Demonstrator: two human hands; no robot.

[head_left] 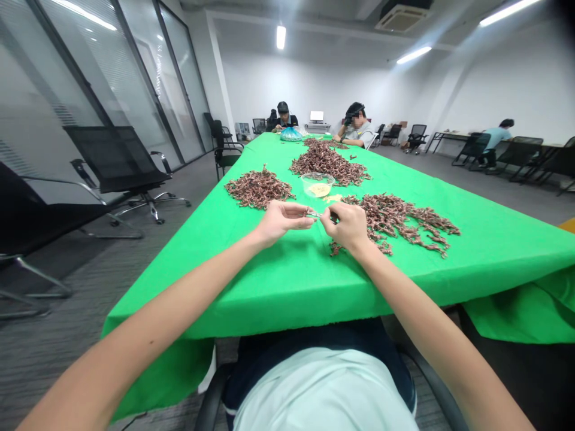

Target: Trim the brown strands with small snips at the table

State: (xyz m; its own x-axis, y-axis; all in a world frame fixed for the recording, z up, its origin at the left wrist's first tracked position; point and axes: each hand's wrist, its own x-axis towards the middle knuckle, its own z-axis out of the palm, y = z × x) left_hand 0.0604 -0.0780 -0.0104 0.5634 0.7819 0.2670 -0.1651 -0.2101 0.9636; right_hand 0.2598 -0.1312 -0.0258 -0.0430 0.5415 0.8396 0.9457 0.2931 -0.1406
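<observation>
My left hand (288, 219) is closed in a pinch on a small reddish-brown knobbly piece (309, 211) above the green cloth. Close beside it, my right hand (345, 224) is curled around a small shiny metal tool (317, 215), whose tip reaches the piece; the exact kind of tool is too small to tell. Just beyond my hands stands a clear round tub (318, 179) with pale yellow bits (318, 190) in it. More pale bits (333, 198) lie on the cloth beside the tub. A pile of brown knobbly pieces (395, 216) spreads to the right of my right hand.
A second pile (260, 187) lies left of the tub, and a larger one (330, 164) behind it. Farther along the green-covered table (251, 287) is a blue plastic bag (291, 134). Two people sit at the far end. Office chairs (119, 164) stand at left.
</observation>
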